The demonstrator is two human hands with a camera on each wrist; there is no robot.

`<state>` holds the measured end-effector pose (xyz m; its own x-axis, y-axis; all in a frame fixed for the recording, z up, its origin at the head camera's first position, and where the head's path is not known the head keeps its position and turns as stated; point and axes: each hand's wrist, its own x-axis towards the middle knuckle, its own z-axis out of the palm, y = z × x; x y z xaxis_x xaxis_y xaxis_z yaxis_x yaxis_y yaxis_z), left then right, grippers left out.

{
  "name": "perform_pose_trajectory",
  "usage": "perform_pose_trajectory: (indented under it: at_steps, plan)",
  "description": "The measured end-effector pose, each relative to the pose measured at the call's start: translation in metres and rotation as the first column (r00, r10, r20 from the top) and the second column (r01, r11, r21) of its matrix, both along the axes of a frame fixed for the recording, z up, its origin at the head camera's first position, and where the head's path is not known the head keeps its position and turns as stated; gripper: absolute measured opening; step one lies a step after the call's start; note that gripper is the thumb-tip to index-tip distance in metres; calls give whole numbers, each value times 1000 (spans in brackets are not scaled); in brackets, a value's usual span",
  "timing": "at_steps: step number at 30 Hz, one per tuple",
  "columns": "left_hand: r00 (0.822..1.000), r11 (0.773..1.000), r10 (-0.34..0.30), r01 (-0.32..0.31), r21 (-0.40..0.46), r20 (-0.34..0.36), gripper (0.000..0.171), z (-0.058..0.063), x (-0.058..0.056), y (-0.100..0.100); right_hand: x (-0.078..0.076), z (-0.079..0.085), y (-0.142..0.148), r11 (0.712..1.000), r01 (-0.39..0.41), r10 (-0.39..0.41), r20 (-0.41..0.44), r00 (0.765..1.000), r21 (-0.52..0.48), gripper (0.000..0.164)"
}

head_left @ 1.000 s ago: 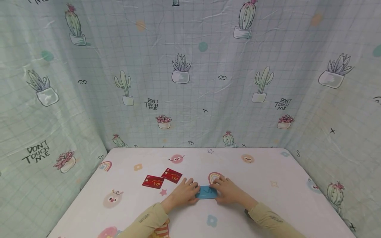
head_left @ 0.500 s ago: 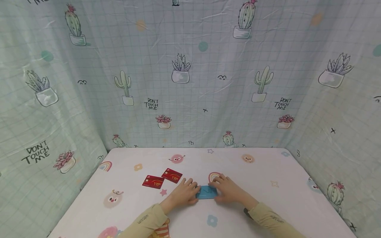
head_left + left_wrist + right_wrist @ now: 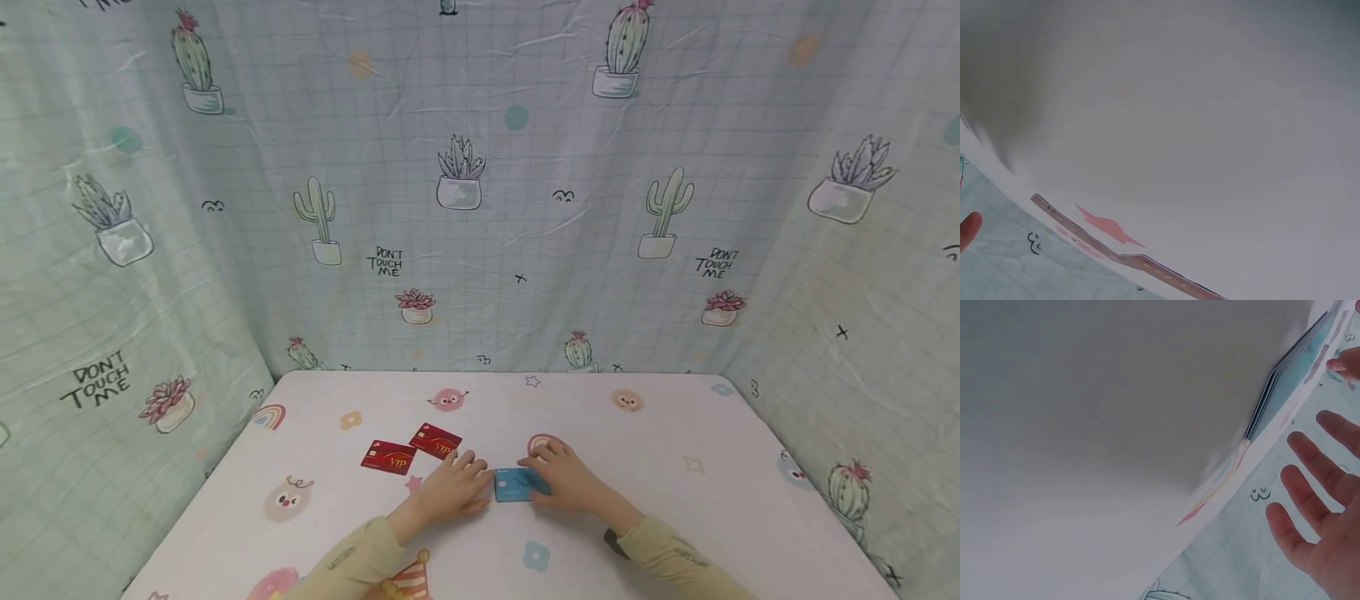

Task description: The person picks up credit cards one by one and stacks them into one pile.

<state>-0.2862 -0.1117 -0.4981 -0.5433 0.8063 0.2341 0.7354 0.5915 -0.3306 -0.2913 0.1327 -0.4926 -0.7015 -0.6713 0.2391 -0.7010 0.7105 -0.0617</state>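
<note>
A small stack of blue cards (image 3: 510, 490) lies flat on the table, its layered edges visible in the right wrist view (image 3: 1266, 394). Over its right end is my right hand (image 3: 567, 482); the right wrist view shows this hand's fingers (image 3: 1304, 494) spread and relaxed, with no card in them. My left hand (image 3: 452, 492) is just off the stack's left edge, loosely bent and holding nothing. Beyond it to the left lie two red VIP cards, one nearer (image 3: 387, 457) and one farther (image 3: 435, 440), corners close together. Only one left fingertip (image 3: 969, 230) shows in the left wrist view.
The white tabletop (image 3: 637, 450) carries printed stars, flowers and faces. Cactus-patterned curtains (image 3: 517, 317) rise behind it and on both sides. A dark object (image 3: 615, 543) shows at the right wrist, by the sleeve.
My left hand has drawn away to the left from the blue stack, uncovering its left end. The right hand has shifted slightly left over the stack. The head view has turned slightly.
</note>
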Motion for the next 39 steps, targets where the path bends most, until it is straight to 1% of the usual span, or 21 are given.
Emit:
perform_pose_trajectory:
  at_steps: [2,5,12,18,21,25,28,32,39]
  plan:
    - [1000,1000,-6,6,0,-15,39,0,1,-3,2,1,-3,1000,2,-2,-8,1000,-10,43]
    - [1000,1000,-3,3,0,-12,36,-1,2,-8,4,2,-8,999,8,-8,-7,1000,-31,41]
    - [1000,1000,17,-17,21,18,34,-2,0,-25,7,5,-26,999,51,-51,0,999,-2,38]
    - [998,998,21,-24,62,59,34,0,-2,-39,8,9,-43,997,77,-77,-4,997,-11,36]
    - [996,997,32,-38,67,81,35,3,-2,-46,9,12,-50,996,93,-93,17,996,-7,36]
    - [995,996,43,-49,72,86,35,3,-3,-54,9,15,-60,993,120,-120,62,991,9,38]
    - [997,995,37,-43,91,68,36,2,-4,-60,8,16,-68,991,133,-134,80,988,15,39]
    - [998,993,42,-48,112,55,37,2,-7,-70,6,17,-79,989,145,-146,76,986,20,39]
    - [992,989,94,-103,110,85,39,0,-14,-87,4,22,-99,981,188,-191,116,975,41,40]
